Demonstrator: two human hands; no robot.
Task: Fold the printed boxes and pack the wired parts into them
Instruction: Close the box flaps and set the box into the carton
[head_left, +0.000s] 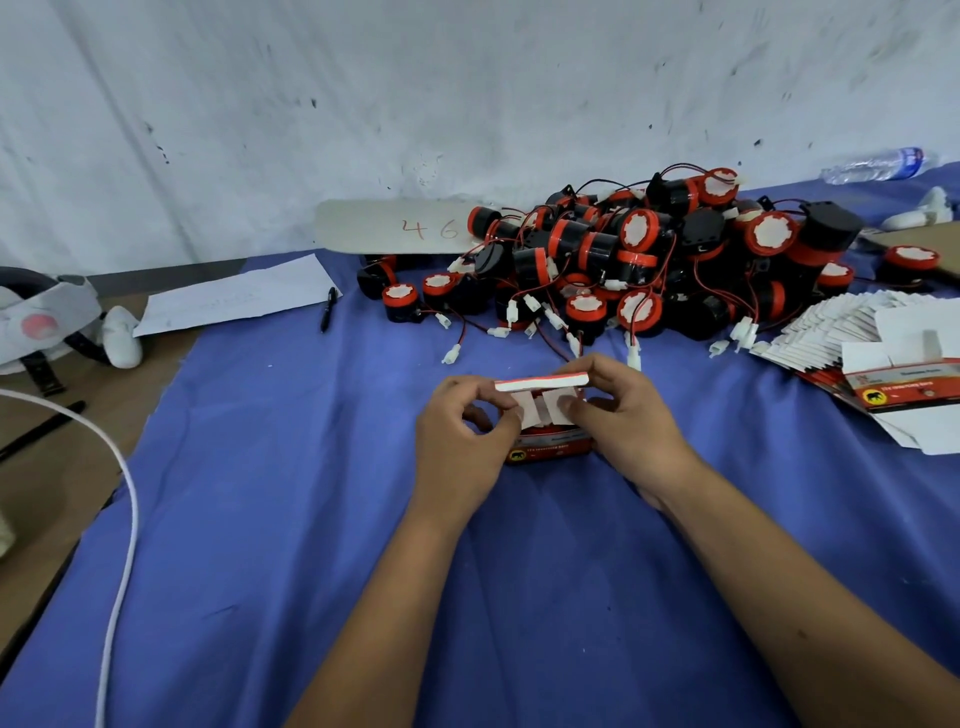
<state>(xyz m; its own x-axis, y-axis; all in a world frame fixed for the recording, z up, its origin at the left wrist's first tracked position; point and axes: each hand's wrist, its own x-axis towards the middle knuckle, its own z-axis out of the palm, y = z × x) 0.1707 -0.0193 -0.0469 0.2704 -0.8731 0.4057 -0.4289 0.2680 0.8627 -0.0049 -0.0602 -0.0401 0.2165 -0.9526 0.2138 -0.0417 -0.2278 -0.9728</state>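
Observation:
A small red printed box (545, 451) with white inner flaps sits on the blue cloth in front of me, between both hands. My left hand (467, 436) pinches the left side flap, and my right hand (618, 415) holds the right side, thumb on the right flap, fingers on the raised lid flap. Behind the box lies a big heap of black-and-red round wired parts (623, 260) with white connectors. A fanned stack of flat unfolded boxes (852, 343) lies at the right.
A blue cloth (311, 519) covers the work area in front of a white wall. A sheet of paper (234, 301) and a black pen (328, 309) lie at the back left. A white cable (124, 519) runs down the left. A plastic bottle (878, 165) lies far right.

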